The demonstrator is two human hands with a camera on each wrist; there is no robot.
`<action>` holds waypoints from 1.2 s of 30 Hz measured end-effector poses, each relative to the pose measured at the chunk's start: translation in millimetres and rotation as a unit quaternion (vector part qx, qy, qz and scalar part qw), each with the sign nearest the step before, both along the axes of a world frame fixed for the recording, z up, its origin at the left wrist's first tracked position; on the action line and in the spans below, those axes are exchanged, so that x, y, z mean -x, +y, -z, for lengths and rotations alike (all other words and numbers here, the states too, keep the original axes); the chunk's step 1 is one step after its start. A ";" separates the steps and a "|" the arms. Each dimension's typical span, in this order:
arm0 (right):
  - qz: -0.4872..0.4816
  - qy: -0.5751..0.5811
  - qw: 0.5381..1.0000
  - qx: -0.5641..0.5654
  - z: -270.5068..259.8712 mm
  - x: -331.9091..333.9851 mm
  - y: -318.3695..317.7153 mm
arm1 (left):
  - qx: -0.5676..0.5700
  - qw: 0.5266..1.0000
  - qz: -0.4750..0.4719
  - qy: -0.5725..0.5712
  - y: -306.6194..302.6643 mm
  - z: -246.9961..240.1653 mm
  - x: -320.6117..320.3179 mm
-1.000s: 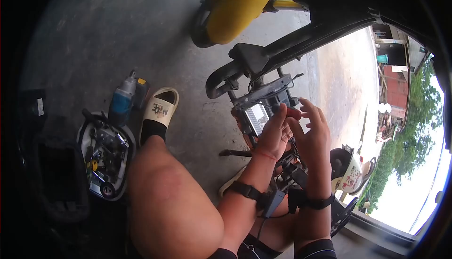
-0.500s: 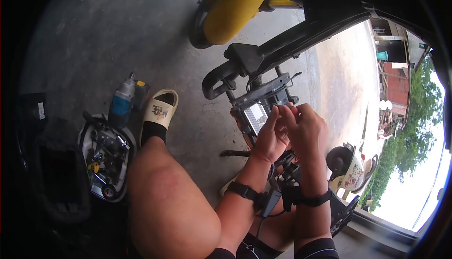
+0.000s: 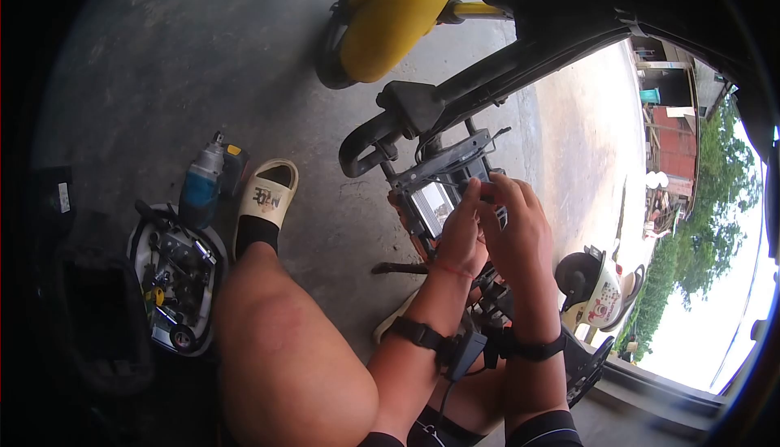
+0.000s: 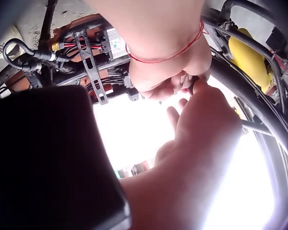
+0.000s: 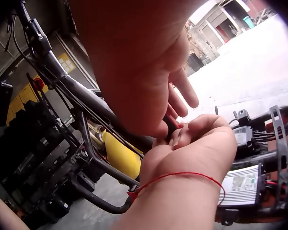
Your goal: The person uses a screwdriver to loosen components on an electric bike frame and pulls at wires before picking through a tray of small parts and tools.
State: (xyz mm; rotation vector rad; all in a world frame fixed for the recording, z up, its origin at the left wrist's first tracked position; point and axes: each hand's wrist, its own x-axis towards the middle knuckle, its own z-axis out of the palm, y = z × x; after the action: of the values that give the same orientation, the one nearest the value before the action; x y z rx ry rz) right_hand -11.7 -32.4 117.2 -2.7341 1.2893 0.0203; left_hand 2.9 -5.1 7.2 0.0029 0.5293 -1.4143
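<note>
My left hand (image 3: 461, 234), with a red string round its wrist, has its fingers curled around a small red-and-black piece (image 5: 172, 118). The right hand (image 3: 518, 232) meets it from the other side, its thumb and forefinger pinching the same piece while other fingers stick out loosely. Most of the piece is hidden by the fingers; I cannot tell its kind. Just beyond the hands lies a silver finned box (image 3: 431, 205) with a label, mounted in the bare black frame (image 5: 77, 93) of a two-wheeler. Wires and a slotted metal bracket (image 4: 90, 67) lie near it.
On the floor at left are a blue cordless impact wrench (image 3: 201, 179) and a tray of tools and sockets (image 3: 183, 264). A slipper-clad foot (image 3: 266, 199) stands beside them. A yellow scooter part (image 3: 390, 29) is at the top, a white scooter (image 3: 601, 293) at right.
The right hand, its fingers spread apart from the red piece a second ago, has closed in on it beside the left hand. The head view has shifted slightly.
</note>
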 end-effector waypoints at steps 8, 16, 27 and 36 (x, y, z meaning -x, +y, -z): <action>0.011 0.019 0.999 0.042 -1.7 -10.5 6.3 | -0.041 0.998 0.050 0.000 4.6 5.2 -2.0; 0.105 0.118 0.986 0.051 -0.2 -21.2 1.5 | 0.021 0.999 -0.009 0.039 9.6 6.1 -1.2; 0.052 0.069 0.993 0.076 6.4 -21.9 6.1 | -0.001 0.997 0.001 0.074 10.7 6.9 -3.0; -0.125 0.313 0.941 0.011 17.6 -44.0 -23.3 | -0.043 0.990 0.091 0.098 40.9 25.7 36.8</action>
State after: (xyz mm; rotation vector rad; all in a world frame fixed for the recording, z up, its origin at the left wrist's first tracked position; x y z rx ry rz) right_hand 32.3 -55.7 99.6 -3.0036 1.0211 0.9718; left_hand -33.9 35.8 -18.5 -0.0193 0.7687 -1.5781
